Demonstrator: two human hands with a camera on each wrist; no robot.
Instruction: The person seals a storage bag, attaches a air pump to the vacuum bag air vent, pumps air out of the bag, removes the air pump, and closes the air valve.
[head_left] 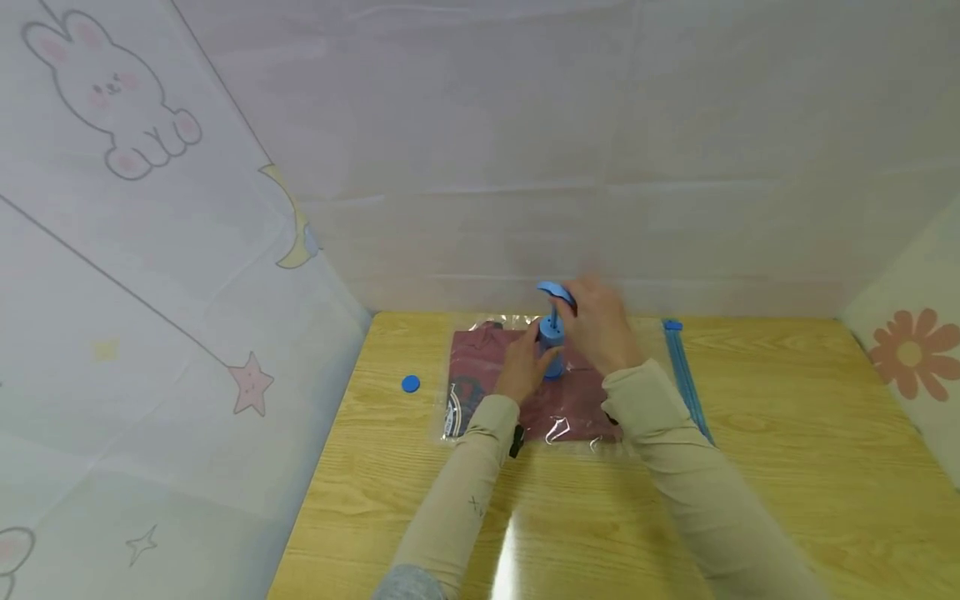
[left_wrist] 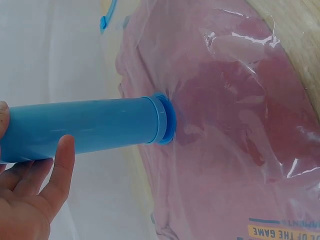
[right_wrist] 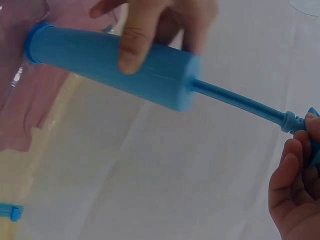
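A blue hand pump (head_left: 552, 333) stands upright on a clear vacuum storage bag (head_left: 570, 425) with folded maroon clothing inside. Its base meets the bag's round blue valve (left_wrist: 170, 119). The left hand (head_left: 520, 367) holds the pump's barrel (left_wrist: 85, 127), thumb on one side and fingers on the other. Above it, the right hand (head_left: 600, 325) grips the handle (head_left: 555, 290) at the top of the rod. A length of the thin rod (right_wrist: 237, 101) shows between the barrel and that hand.
A small round blue cap (head_left: 410, 383) lies on the wooden table (head_left: 360, 483) left of the bag. Along the bag's right end runs a blue zip seal with a slider (head_left: 672, 325). Pale printed sheets (head_left: 480, 167) hang behind the table and at both sides.
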